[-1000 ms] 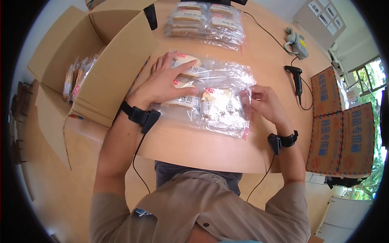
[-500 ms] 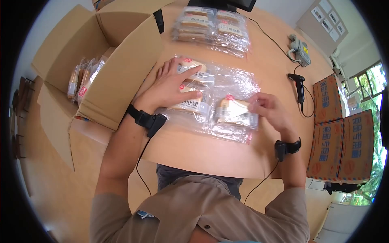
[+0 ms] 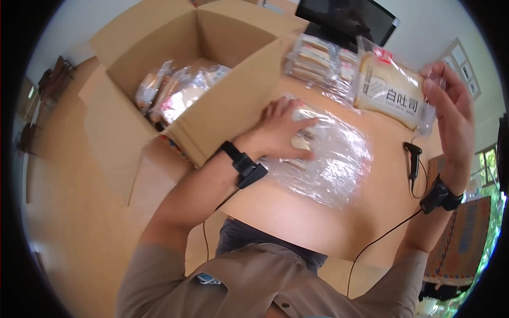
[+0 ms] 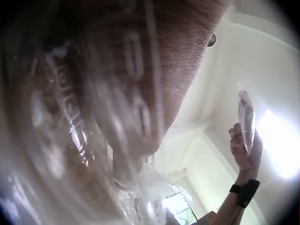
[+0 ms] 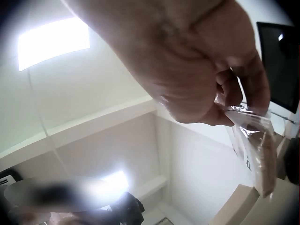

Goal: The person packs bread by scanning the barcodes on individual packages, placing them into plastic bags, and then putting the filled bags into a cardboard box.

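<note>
My right hand pinches a clear-wrapped pack of toast bread by its right edge, held up above the table. In the right wrist view the toast pack hangs edge-on from the fingertips. With fingers spread, my left hand rests on a large clear plastic bag lying on the table. Wrapped bread shows in the bag beneath that hand, partly covered by it. Close up in the left wrist view, wrapping film lies right by the left palm.
Left of the bag stands an open cardboard box with several wrapped bread packs inside. More bagged bread lies at the back, before a monitor. A corded handheld scanner lies at right, near printed cartons.
The right hand has taken a toast pack from over the bag's right side and raised it up and to the right. The left hand stays on the bag while the head view has turned left.
</note>
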The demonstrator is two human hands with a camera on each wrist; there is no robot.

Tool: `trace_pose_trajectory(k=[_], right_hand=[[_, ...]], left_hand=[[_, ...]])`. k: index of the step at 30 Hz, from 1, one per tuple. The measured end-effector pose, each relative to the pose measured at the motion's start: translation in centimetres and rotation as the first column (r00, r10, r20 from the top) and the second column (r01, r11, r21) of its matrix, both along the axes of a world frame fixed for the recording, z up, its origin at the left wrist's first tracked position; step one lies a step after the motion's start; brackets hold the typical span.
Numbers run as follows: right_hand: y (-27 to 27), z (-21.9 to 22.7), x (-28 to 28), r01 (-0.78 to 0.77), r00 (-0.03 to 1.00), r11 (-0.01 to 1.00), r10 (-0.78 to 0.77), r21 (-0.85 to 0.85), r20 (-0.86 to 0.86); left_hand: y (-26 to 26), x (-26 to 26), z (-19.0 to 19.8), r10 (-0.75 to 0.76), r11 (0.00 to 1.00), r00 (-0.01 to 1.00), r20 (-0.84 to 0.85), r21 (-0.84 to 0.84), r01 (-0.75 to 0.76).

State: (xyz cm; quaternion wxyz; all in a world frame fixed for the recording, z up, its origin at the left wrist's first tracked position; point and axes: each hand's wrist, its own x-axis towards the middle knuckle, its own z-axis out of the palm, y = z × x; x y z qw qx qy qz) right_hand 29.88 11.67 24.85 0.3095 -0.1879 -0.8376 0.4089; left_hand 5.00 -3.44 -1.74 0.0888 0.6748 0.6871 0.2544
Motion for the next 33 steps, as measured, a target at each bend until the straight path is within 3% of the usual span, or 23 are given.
trace_pose_trajectory(k=[2, 4, 6, 7, 8, 9, 10, 13, 14, 16, 17, 19, 20, 22, 24, 26, 27, 28, 29, 30, 31, 32, 33], right_hand=[[-2.9, 2.2, -4.8, -0.045, 0.999, 0.961, 0.046, 0.272, 0.003], [-4.9, 3.6, -9.3, -0.174, 0.985, 0.940, 0.166, 0.293, 0.051], [-6.4, 1.6, -15.4, -0.300, 0.934, 0.903, 0.343, 0.306, -0.099], [-12.2, 2.2, -17.1, -0.203, 0.975, 0.937, 0.220, 0.283, -0.030], [-11.4, 3.7, -18.4, -0.478, 0.875, 0.867, 0.453, 0.145, 0.171], [-10.4, -1.3, -22.9, -0.285, 0.955, 0.873, 0.296, 0.395, 0.034], [-10.3, -3.0, -25.7, -0.375, 0.924, 0.833, 0.371, 0.405, 0.094], [-11.9, -7.5, -30.5, -0.530, 0.846, 0.828, 0.498, 0.184, 0.193], [-12.2, -8.2, -31.2, -0.603, 0.784, 0.797, 0.580, 0.046, 0.222], [-12.3, -9.2, -31.8, -0.598, 0.782, 0.790, 0.537, 0.137, 0.315], [-12.4, -9.4, -32.0, -0.596, 0.777, 0.772, 0.483, 0.223, 0.404], [-12.9, -9.4, -32.4, -0.605, 0.742, 0.747, 0.402, 0.277, 0.536], [-13.1, -9.4, -32.5, -0.617, 0.696, 0.715, 0.303, 0.327, 0.651], [-13.4, -9.5, -32.6, -0.607, 0.678, 0.731, 0.271, 0.312, 0.683], [-13.4, -9.5, -32.1, -0.591, 0.660, 0.749, 0.236, 0.298, 0.713], [-13.2, -9.5, -30.5, -0.426, 0.865, 0.728, 0.156, 0.536, 0.476], [-12.9, -9.4, -29.6, -0.421, 0.866, 0.731, 0.148, 0.536, 0.478], [-12.4, -9.2, -28.4, -0.343, 0.935, 0.735, 0.211, 0.585, 0.285], [-11.8, -8.8, -26.7, -0.252, 0.963, 0.746, 0.257, 0.617, 0.083], [-11.2, -8.0, -24.7, -0.235, 0.970, 0.754, 0.224, 0.614, 0.096], [-10.5, -6.8, -22.3, -0.324, 0.943, 0.810, 0.316, 0.488, 0.101], [-9.5, -6.4, -19.7, -0.402, 0.913, 0.846, 0.398, 0.350, 0.089], [-8.2, -6.5, -17.0, -0.372, 0.928, 0.863, 0.356, 0.342, 0.109]], left_hand=[[0.0, 0.0, -0.1, -0.032, 0.999, 0.999, 0.022, 0.003, 0.032], [-0.3, 0.1, 0.1, -0.019, 1.000, 1.000, 0.023, 0.007, 0.019], [-0.6, 0.4, 0.2, -0.007, 0.999, 1.000, 0.030, 0.036, 0.006], [-1.0, 0.5, 0.9, -0.001, 0.999, 1.000, 0.025, 0.044, 0.000], [-1.5, 0.6, 2.1, 0.028, 1.000, 0.995, 0.097, 0.001, -0.029], [-1.8, 0.6, 2.8, 0.058, 0.998, 0.984, 0.168, -0.044, -0.052], [-0.9, 0.0, 1.0, -0.013, 1.000, 0.993, 0.121, 0.022, 0.011], [-2.1, -0.5, 4.7, -0.091, 0.989, 0.967, 0.237, -0.089, 0.115], [-1.2, -0.5, 2.5, -0.090, 0.990, 0.968, 0.233, -0.088, 0.114], [1.5, -0.2, -4.3, -0.163, 0.957, 0.964, 0.211, 0.270, 0.102], [0.6, -0.4, -2.7, -0.162, 0.957, 0.964, 0.211, 0.271, 0.102], [-2.0, -0.7, 2.9, -0.152, 0.988, 0.957, 0.248, 0.038, 0.147], [-2.2, -0.7, 3.6, -0.150, 0.989, 0.956, 0.250, 0.037, 0.146], [-2.3, -0.4, 4.2, -0.064, 0.986, 0.968, 0.241, -0.136, 0.099], [-2.1, -0.5, 2.8, -0.093, 0.995, 0.970, 0.226, -0.023, 0.101], [-2.1, -0.3, 2.2, -0.126, 0.990, 0.970, 0.207, 0.095, 0.108], [-2.5, 0.1, 2.1, -0.026, 0.996, 0.976, 0.218, 0.089, 0.006], [-2.9, 0.3, 2.0, 0.070, 0.993, 0.971, 0.230, 0.081, -0.091], [-3.2, -1.1, 2.4, -0.074, 0.995, 0.929, 0.363, 0.093, 0.043], [-1.8, -1.3, 0.9, -0.102, 0.989, 0.970, 0.219, 0.128, 0.075], [-0.2, -0.8, -0.8, -0.132, 0.979, 0.988, 0.074, 0.164, 0.119], [0.1, -0.4, -0.6, -0.090, 0.993, 0.994, 0.060, 0.083, 0.085], [0.1, -0.4, -0.1, -0.047, 0.999, 0.998, 0.038, 0.002, 0.047]])
